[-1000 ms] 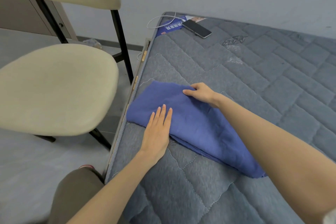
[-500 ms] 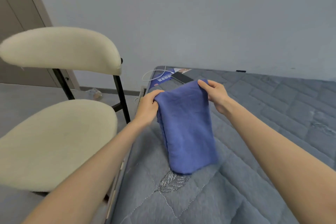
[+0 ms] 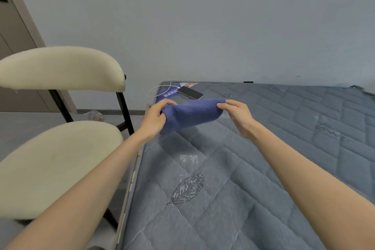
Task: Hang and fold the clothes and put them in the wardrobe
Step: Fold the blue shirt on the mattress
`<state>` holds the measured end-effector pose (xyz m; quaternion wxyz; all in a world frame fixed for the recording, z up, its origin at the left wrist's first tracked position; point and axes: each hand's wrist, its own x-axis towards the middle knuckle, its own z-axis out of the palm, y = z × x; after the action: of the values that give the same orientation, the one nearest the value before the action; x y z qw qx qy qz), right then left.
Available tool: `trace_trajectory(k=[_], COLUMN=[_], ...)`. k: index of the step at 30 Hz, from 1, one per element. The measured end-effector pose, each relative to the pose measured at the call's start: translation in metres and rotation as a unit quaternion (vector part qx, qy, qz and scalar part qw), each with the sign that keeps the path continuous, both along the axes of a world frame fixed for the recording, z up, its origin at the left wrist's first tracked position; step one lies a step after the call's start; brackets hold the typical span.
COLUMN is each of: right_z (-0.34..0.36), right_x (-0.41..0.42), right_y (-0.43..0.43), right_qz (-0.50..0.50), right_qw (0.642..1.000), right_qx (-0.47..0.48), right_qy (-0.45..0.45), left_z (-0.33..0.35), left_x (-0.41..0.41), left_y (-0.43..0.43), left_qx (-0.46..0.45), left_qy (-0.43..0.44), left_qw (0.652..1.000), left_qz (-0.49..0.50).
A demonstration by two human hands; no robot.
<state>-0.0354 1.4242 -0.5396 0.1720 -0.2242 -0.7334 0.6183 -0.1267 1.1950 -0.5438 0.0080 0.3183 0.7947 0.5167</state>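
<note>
From the head camera I look down two bare forearms reaching out over a grey quilted mattress (image 3: 233,199), its stitched leaf motif nearest me. Further out, my left hand (image 3: 155,118) and right hand (image 3: 236,115) hold a folded blue garment (image 3: 190,114) clear of the mattress, fingers (image 3: 222,106) closed in a pinch on each end, the cloth sagging between them. It looks light, soft and limp, not slippery; I judge it holds its fold only if gripped at the doubled edges and kept level. Left of the mattress stands a cream-cushioned chair (image 3: 56,158). At the mattress's far corner lie a dark phone (image 3: 190,92), a white cable (image 3: 158,89) and a blue leaflet (image 3: 169,94), before a plain grey wall (image 3: 203,22).
</note>
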Motion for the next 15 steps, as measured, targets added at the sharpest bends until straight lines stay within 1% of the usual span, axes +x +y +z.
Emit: trace_trajectory(k=[4, 6, 8, 12, 15], right_z=[-0.052, -0.077, -0.097, -0.119, -0.126], right_x=[0.046, 0.067, 0.088, 0.117, 0.132], right_y=[-0.02, -0.031, -0.041, -0.054, -0.055], right_qz=[0.004, 0.011, 0.01, -0.008, -0.026], right_qw=[0.998, 0.995, 0.993, 0.992, 0.984], right_qx=[-0.024, -0.032, -0.044, -0.071, -0.069], right_qy=[-0.062, -0.095, -0.108, -0.104, -0.159], left_z=[-0.055, -0.084, -0.111, -0.134, -0.137], left_x=[0.043, 0.066, 0.087, 0.12, 0.135], left_y=[-0.028, -0.041, -0.051, -0.059, -0.06], left_qx=[-0.101, -0.154, -0.196, -0.22, -0.245], left_qy=[-0.025, -0.038, -0.062, -0.11, -0.149], left_qw=[0.994, 0.985, 0.972, 0.952, 0.933], left_qz=[-0.034, -0.072, -0.11, -0.18, -0.217])
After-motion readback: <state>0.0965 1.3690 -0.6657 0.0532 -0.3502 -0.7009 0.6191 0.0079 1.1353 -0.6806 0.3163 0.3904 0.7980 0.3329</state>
